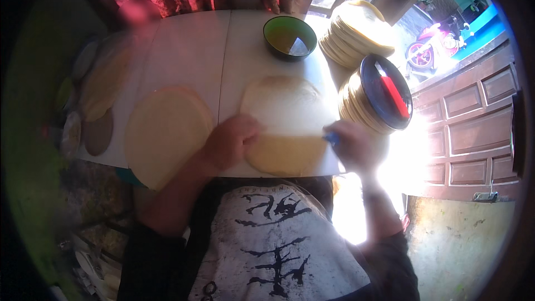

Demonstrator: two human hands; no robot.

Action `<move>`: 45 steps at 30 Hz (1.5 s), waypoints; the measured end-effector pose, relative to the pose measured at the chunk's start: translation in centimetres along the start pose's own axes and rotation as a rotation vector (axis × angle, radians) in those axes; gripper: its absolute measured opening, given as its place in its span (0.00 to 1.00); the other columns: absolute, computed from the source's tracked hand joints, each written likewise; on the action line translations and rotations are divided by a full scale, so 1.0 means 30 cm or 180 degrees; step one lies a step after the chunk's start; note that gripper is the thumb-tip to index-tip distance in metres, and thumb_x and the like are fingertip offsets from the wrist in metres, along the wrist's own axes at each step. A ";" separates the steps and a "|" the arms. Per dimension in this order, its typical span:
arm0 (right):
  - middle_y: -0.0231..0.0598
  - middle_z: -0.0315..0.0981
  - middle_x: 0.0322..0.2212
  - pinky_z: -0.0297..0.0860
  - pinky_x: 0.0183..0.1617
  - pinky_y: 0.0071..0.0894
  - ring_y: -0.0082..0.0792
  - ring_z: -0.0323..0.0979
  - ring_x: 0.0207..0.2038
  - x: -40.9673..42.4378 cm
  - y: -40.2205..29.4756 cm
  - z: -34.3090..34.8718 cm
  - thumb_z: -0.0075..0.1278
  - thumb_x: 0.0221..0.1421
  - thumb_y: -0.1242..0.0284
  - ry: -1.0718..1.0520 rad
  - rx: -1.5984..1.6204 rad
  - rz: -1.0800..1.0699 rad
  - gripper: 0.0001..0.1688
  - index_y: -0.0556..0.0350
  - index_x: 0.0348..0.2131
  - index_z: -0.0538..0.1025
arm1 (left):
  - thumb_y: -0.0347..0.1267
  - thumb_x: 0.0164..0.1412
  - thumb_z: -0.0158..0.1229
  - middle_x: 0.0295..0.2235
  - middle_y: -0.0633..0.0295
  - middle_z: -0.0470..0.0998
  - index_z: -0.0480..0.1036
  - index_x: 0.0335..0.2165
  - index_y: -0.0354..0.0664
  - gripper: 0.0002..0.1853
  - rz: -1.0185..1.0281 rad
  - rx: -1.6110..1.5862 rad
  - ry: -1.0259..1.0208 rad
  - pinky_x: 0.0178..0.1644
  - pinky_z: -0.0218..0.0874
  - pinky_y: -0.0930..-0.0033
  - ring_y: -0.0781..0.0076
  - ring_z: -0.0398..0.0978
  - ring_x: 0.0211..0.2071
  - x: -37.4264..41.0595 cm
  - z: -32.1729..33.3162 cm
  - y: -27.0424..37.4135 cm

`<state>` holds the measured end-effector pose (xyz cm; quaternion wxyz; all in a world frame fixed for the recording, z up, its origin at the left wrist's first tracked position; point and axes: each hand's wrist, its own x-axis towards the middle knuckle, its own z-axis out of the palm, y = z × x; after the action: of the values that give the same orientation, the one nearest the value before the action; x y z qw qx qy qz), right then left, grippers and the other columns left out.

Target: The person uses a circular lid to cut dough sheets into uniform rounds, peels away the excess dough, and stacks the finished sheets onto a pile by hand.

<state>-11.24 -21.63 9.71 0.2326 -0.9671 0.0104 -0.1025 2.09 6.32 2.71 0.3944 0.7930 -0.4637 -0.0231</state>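
A round, thin flat sheet of dough or wrapper (288, 154) lies in front of me; its upper part is pale and its lower part yellower, with a straight line between them. My left hand (234, 140) is at its left edge, fingers curled; whether they pinch the sheet is blurred. Right of the sheet, my right hand (353, 144) is closed around a small blue object (331, 138), too blurred to name. More round sheets (167, 133) lie to the left, partly behind my left forearm.
A green bowl of liquid (290, 39) stands at the back. Stacks of round sheets (355, 33) are at the right, one topped by a dark plate (378, 100) with a red-handled tool (394, 96). Plates and sheets crowd the table's left end. The near table edge is close to my body.
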 end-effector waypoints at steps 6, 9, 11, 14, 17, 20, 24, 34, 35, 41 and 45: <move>0.30 0.77 0.30 0.68 0.34 0.38 0.39 0.73 0.30 -0.193 0.107 0.225 0.59 0.43 0.76 0.0220 -0.0115 -0.0347 0.12 0.45 0.32 0.79 | 0.28 0.56 0.61 0.44 0.51 0.77 0.79 0.44 0.40 0.15 -0.0286 -0.0019 -0.0241 0.54 0.67 0.57 0.52 0.74 0.49 -0.136 0.084 0.027; 0.30 0.77 0.31 0.68 0.34 0.37 0.38 0.73 0.29 -0.216 0.109 0.212 0.58 0.43 0.77 0.0171 -0.0038 -0.0494 0.13 0.45 0.34 0.79 | 0.27 0.55 0.62 0.45 0.50 0.77 0.78 0.44 0.39 0.15 -0.0118 0.0083 -0.0236 0.56 0.66 0.57 0.51 0.74 0.50 -0.146 0.079 0.045; 0.31 0.77 0.31 0.68 0.35 0.37 0.39 0.72 0.29 -0.229 0.104 0.193 0.56 0.44 0.78 0.0165 -0.0007 -0.0531 0.14 0.45 0.35 0.78 | 0.26 0.55 0.62 0.46 0.49 0.76 0.78 0.44 0.39 0.16 0.0046 0.0213 -0.0213 0.56 0.66 0.56 0.50 0.74 0.50 -0.154 0.075 0.056; 0.33 0.76 0.31 0.68 0.35 0.37 0.40 0.72 0.29 -0.244 0.111 0.184 0.55 0.45 0.78 0.0119 0.0083 -0.0588 0.14 0.46 0.36 0.79 | 0.25 0.53 0.62 0.45 0.48 0.76 0.78 0.44 0.39 0.17 0.0027 0.0428 -0.0362 0.56 0.67 0.55 0.50 0.74 0.50 -0.174 0.101 0.045; 0.34 0.76 0.32 0.69 0.35 0.37 0.41 0.72 0.30 -0.253 0.092 0.174 0.54 0.45 0.77 -0.0049 -0.0044 -0.0496 0.14 0.47 0.36 0.79 | 0.25 0.53 0.61 0.41 0.50 0.77 0.79 0.42 0.40 0.15 0.0329 0.0360 -0.0156 0.54 0.68 0.54 0.49 0.75 0.48 -0.199 0.132 0.019; 0.34 0.76 0.32 0.69 0.35 0.37 0.41 0.72 0.31 -0.266 0.104 0.200 0.54 0.45 0.76 0.0003 -0.0073 -0.0461 0.14 0.47 0.36 0.79 | 0.25 0.53 0.61 0.41 0.51 0.78 0.78 0.42 0.40 0.15 0.0165 0.0395 -0.0158 0.53 0.69 0.53 0.49 0.75 0.48 -0.206 0.136 0.021; 0.33 0.77 0.33 0.69 0.35 0.37 0.40 0.73 0.31 -0.279 0.108 0.219 0.56 0.45 0.76 -0.0078 -0.0105 -0.0422 0.15 0.46 0.36 0.79 | 0.25 0.53 0.62 0.42 0.51 0.78 0.79 0.43 0.41 0.16 0.0202 0.0501 -0.0262 0.53 0.69 0.54 0.49 0.75 0.48 -0.223 0.133 0.012; 0.33 0.77 0.35 0.70 0.39 0.39 0.41 0.75 0.33 -0.275 0.092 0.199 0.59 0.43 0.72 -0.0376 -0.0170 -0.0420 0.17 0.45 0.38 0.80 | 0.25 0.50 0.65 0.42 0.52 0.78 0.78 0.43 0.41 0.18 0.0360 0.0335 -0.0200 0.52 0.69 0.54 0.50 0.75 0.48 -0.238 0.125 -0.007; 0.33 0.76 0.36 0.69 0.40 0.39 0.41 0.74 0.33 -0.276 0.100 0.204 0.58 0.44 0.73 -0.0443 -0.0119 -0.0447 0.18 0.45 0.39 0.79 | 0.25 0.50 0.65 0.42 0.52 0.78 0.78 0.43 0.41 0.18 0.0432 0.0300 -0.0181 0.52 0.69 0.54 0.50 0.75 0.48 -0.248 0.142 -0.032; 0.36 0.75 0.35 0.73 0.35 0.38 0.39 0.75 0.35 -0.162 0.042 0.078 0.66 0.39 0.75 -0.0450 -0.0057 -0.0142 0.23 0.47 0.40 0.81 | 0.29 0.47 0.67 0.38 0.54 0.78 0.78 0.39 0.41 0.17 0.0735 0.0540 -0.0012 0.48 0.70 0.53 0.50 0.76 0.43 -0.242 0.147 -0.024; 0.39 0.72 0.38 0.72 0.36 0.40 0.42 0.73 0.36 0.038 -0.020 0.069 0.64 0.45 0.70 0.0250 -0.0136 -0.0756 0.23 0.44 0.44 0.79 | 0.29 0.47 0.68 0.38 0.55 0.77 0.78 0.39 0.41 0.16 0.0668 0.0488 -0.0040 0.47 0.69 0.52 0.51 0.75 0.42 -0.240 0.138 -0.005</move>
<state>-9.73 -20.24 8.41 0.1977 -0.9615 -0.0928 -0.1668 -3.55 9.28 -2.60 0.3300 0.7677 -0.5471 0.0488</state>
